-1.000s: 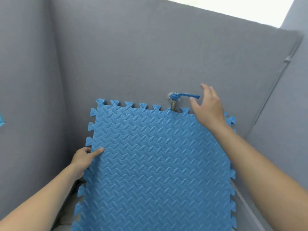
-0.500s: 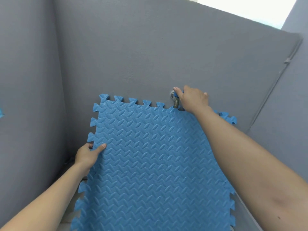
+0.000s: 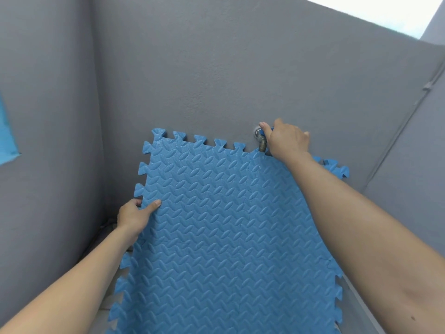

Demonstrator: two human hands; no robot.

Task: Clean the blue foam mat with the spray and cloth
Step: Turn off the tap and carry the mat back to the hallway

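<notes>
With my left hand [image 3: 133, 216] pinching the blue embossed foam mat [image 3: 224, 237] edge and my right hand [image 3: 285, 141] gripping the blue-handled wall tap [image 3: 262, 141], cleaning appears not yet begun; no spray or cloth visible.

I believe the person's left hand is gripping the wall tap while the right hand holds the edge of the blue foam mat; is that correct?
Not quite: the hands are swapped. In the head view, the right hand grips the wall tap, while the left hand holds the edge of the blue foam mat.
</notes>
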